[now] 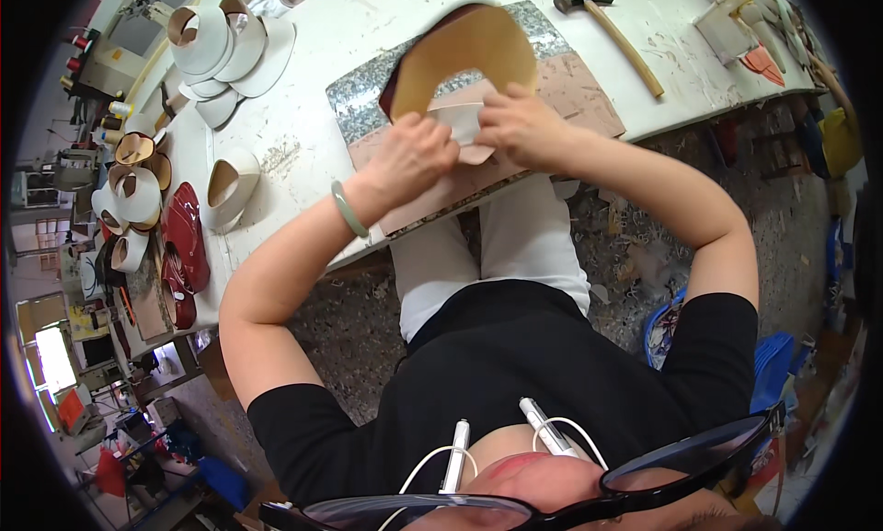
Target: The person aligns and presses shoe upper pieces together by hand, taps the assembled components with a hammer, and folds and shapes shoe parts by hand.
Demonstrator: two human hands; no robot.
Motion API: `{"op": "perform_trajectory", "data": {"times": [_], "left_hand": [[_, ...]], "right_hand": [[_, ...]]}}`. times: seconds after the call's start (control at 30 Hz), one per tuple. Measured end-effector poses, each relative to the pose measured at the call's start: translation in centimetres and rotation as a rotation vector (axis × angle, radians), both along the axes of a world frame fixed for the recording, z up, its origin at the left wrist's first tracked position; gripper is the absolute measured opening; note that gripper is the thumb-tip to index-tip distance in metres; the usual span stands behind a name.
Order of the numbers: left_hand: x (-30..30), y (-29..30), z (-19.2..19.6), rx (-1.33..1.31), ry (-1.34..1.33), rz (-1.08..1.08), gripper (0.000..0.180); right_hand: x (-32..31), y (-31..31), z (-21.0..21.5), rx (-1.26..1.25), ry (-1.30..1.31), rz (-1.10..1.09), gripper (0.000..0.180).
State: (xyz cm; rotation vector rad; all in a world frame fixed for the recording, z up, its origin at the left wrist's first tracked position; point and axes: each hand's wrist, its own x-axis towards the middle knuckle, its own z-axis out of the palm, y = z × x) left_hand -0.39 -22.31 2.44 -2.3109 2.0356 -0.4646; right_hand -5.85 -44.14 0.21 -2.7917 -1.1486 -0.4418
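Both hands grip a curved shoe upper [504, 54], tan on the side I see and dark red along its left edge. It stands up from the work board, blurred by motion at its top. My left hand [416, 154] is closed, its fingers pinched on the near left end. A similar pinch closes my right hand [521, 126] on the near right end. Between the hands a whitish piece [464, 121] spans the gap; whether it is joined to the upper I cannot tell. The fingertips are partly hidden. Underneath lies a pinkish board [575, 94] beside a speckled grey slab [354, 108].
A hammer [625, 48] lies at the far right of the white table [294, 98]. White uppers [202, 48] are stacked far left, with a single white upper [230, 189] nearer. Dark red pieces [187, 236] lie at the left edge. Scraps and a box [727, 25] stand far right.
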Motion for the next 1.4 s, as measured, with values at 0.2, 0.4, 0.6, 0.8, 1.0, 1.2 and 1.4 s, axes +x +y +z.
{"op": "perform_trajectory", "data": {"times": [0.2, 0.4, 0.6, 0.8, 1.0, 1.2, 1.4], "left_hand": [[1.8, -0.8, 1.0, 0.253, 0.51, 0.457, 0.018], [4.2, -1.8, 0.6, 0.284, 0.684, 0.491, 0.019], [4.0, -2.4, 0.9, 0.354, 0.674, 0.534, 0.021], [3.9, -3.0, 1.3, 0.365, 0.611, 0.55, 0.026], [3.7, -2.8, 1.5, 0.348, 0.556, 0.529, 0.028], [3.5, -1.9, 1.3, 0.333, 0.502, 0.504, 0.028], [2.5, 0.2, 3.3, -0.053, 1.399, 0.552, 0.03]], "right_hand": [[-0.1, 0.5, -0.8, 0.366, 0.342, -0.387, 0.022], [2.1, 0.5, 0.2, 0.332, 0.541, -0.441, 0.028], [2.7, 1.3, 1.9, 0.234, 0.646, -0.508, 0.027], [2.6, 2.3, 2.4, 0.046, 0.598, -0.471, 0.032], [1.0, 1.3, 0.8, 0.054, 0.042, -0.367, 0.042], [0.9, -0.2, -0.9, 0.127, 0.076, 0.157, 0.032], [1.2, 0.6, 1.1, 0.156, -0.231, 0.047, 0.02]]}}
